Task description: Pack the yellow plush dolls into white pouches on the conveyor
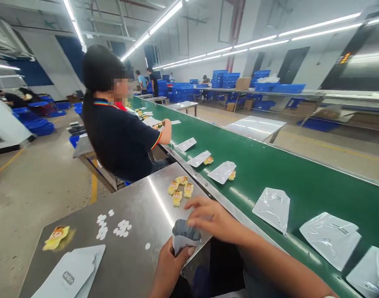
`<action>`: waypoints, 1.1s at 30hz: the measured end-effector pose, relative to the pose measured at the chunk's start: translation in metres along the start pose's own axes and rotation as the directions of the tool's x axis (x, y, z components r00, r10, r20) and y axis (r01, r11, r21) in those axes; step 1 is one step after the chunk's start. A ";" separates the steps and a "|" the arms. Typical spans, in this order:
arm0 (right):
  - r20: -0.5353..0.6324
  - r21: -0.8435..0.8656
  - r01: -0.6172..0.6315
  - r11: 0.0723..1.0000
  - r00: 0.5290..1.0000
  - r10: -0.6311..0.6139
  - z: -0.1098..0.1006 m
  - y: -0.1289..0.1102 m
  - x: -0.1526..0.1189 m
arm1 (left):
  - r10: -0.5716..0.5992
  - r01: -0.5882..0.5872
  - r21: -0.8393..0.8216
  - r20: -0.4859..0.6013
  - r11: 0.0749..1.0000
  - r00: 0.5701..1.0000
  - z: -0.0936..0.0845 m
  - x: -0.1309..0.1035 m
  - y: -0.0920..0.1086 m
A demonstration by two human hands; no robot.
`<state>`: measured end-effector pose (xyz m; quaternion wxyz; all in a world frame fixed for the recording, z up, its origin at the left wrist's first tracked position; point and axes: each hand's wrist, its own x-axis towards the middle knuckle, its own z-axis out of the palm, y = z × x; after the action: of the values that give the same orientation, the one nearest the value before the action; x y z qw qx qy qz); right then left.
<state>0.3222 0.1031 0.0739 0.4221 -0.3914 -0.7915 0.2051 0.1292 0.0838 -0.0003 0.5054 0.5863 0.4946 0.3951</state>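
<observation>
My left hand (172,263) grips a silver pouch (185,235) near the table's front edge, its mouth open and facing up. Over that mouth is my right hand (212,217), fingers spread and curved, with nothing visible between them. Just beyond lie several small yellow figures (177,198) on the metal table (130,207). White round pieces (122,228) sit in loose groups to the left. A larger yellow figure (56,238) lies at the far left, behind a stack of flat silver pouches (69,271).
A green conveyor belt (245,153) runs along the right, carrying several silver pouches (272,207), some beside yellow figures. A seated person (114,132) in a dark shirt reaches onto the belt ahead. Blue bins (220,78) stand farther back.
</observation>
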 end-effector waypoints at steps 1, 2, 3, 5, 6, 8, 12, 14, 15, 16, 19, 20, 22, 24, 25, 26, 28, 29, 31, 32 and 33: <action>-0.099 -0.062 -0.145 0.987 0.985 0.139 -0.018 0.018 -0.001 | -0.014 0.015 -0.018 0.010 1.000 1.000 0.006 0.002 0.002; -0.218 -0.125 -0.316 0.941 0.933 0.285 -0.039 0.039 -0.003 | -0.025 0.025 -0.034 0.016 0.999 1.000 0.011 0.005 0.004; -0.349 -0.193 -0.535 0.823 0.821 0.452 -0.060 0.061 -0.005 | -0.031 0.032 -0.048 0.016 0.998 0.999 0.016 0.007 0.005; -0.431 -0.221 -0.691 0.688 0.702 0.567 -0.100 0.105 -0.011 | -0.034 0.035 -0.070 0.026 0.997 0.999 0.024 0.011 0.006; -0.426 -0.229 -0.733 0.641 0.667 0.611 -0.116 0.124 -0.013 | -0.033 0.036 -0.079 0.042 0.996 0.999 0.028 0.014 0.005; -0.365 -0.243 -0.763 0.599 0.644 0.672 -0.136 0.154 -0.017 | -0.034 0.046 -0.099 0.116 0.994 0.993 0.036 0.020 0.003; -0.300 -0.293 -0.772 0.565 0.635 0.712 -0.140 0.180 -0.021 | -0.025 0.066 -0.143 0.270 0.987 0.963 0.051 0.031 0.002; -0.341 -0.327 -0.783 0.530 0.621 0.706 -0.137 0.177 -0.029 | -0.020 0.066 -0.156 0.278 0.986 0.960 0.059 0.034 0.004; -0.377 -0.344 -0.796 0.499 0.603 0.703 -0.136 0.171 -0.035 | -0.013 0.058 -0.154 0.278 0.986 0.961 0.062 0.035 0.005; -0.427 -0.359 -0.808 0.468 0.588 0.687 -0.134 0.162 -0.042 | -0.002 0.045 -0.146 0.279 0.988 0.960 0.066 0.035 0.006; -0.538 -0.327 -0.761 0.560 0.637 0.552 -0.122 0.118 -0.059 | 0.048 -0.014 -0.113 0.305 0.994 0.951 0.075 0.034 0.009; -0.529 -0.276 -0.690 0.669 0.690 0.493 -0.113 0.099 -0.062 | 0.066 -0.033 -0.106 0.321 0.994 0.945 0.077 0.034 0.010; -0.448 -0.116 -0.467 0.876 0.812 0.374 -0.091 0.064 -0.065 | 0.095 -0.063 -0.105 0.345 0.993 0.934 0.082 0.032 0.012; -0.355 -0.016 -0.315 0.949 0.889 0.289 -0.066 0.035 -0.066 | 0.101 -0.064 -0.112 0.356 0.992 0.929 0.084 0.029 0.014; -0.317 -0.024 -0.279 0.960 0.913 0.257 -0.056 0.024 -0.067 | 0.100 -0.058 -0.125 0.359 0.990 0.928 0.083 0.026 0.016; -0.275 -0.061 -0.254 0.965 0.934 0.228 -0.047 0.016 -0.069 | 0.101 -0.051 -0.147 0.358 0.988 0.928 0.083 0.024 0.017; -0.135 -0.156 -0.174 0.972 0.979 0.153 -0.035 0.004 -0.075 | 0.116 -0.041 -0.207 0.363 0.977 0.924 0.080 0.018 0.019; -0.050 -0.195 -0.120 0.973 0.992 0.112 -0.032 0.000 -0.079 | 0.123 -0.037 -0.232 0.369 0.972 0.921 0.079 0.015 0.019; 0.093 -0.259 -0.042 0.965 0.993 0.068 -0.028 -0.005 -0.087 | 0.133 -0.042 -0.236 0.384 0.971 0.914 0.078 0.008 0.019; 0.138 -0.293 -0.030 0.956 0.988 0.073 -0.027 -0.006 -0.091 | 0.142 -0.063 -0.209 0.388 0.976 0.911 0.080 0.004 0.019; 0.164 -0.319 -0.029 0.947 0.983 0.085 -0.026 -0.006 -0.094 | 0.158 -0.099 -0.165 0.396 0.981 0.905 0.081 0.000 0.020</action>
<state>0.3731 0.0249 0.0450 0.2765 -0.4570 -0.8365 0.1221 0.2113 0.0670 0.0055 0.6103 0.6497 0.3096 0.3311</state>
